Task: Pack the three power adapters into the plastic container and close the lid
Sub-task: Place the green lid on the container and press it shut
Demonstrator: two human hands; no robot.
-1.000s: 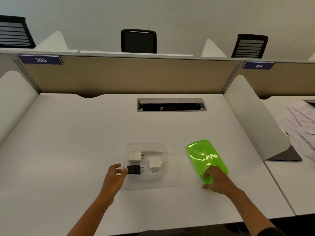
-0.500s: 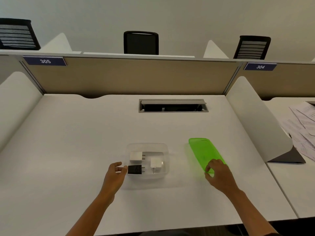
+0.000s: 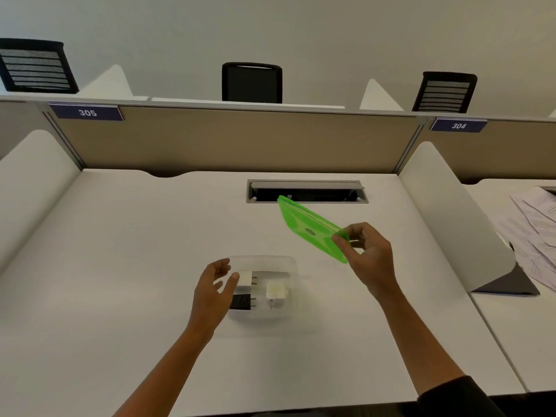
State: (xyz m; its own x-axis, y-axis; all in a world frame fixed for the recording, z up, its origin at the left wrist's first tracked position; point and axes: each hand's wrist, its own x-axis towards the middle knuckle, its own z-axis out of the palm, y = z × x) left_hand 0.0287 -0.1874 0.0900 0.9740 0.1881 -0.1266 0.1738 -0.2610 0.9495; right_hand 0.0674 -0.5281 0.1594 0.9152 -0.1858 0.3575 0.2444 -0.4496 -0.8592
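Three adapters (image 3: 258,291) fill the container (image 3: 288,266); right grip (image 3: 365,254) pinches lid (image 3: 310,228), left (image 3: 215,288) spread.

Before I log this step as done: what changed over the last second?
The right hand took hold of the green lid and lifted it off the desk, tilted. The left hand rose slightly beside the container. The three adapters stayed inside; the container did not move.

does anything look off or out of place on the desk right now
Nothing stands out. All three adapters, two white and one black, lie inside the clear container. The green lid is tilted only because the right hand holds it in the air.
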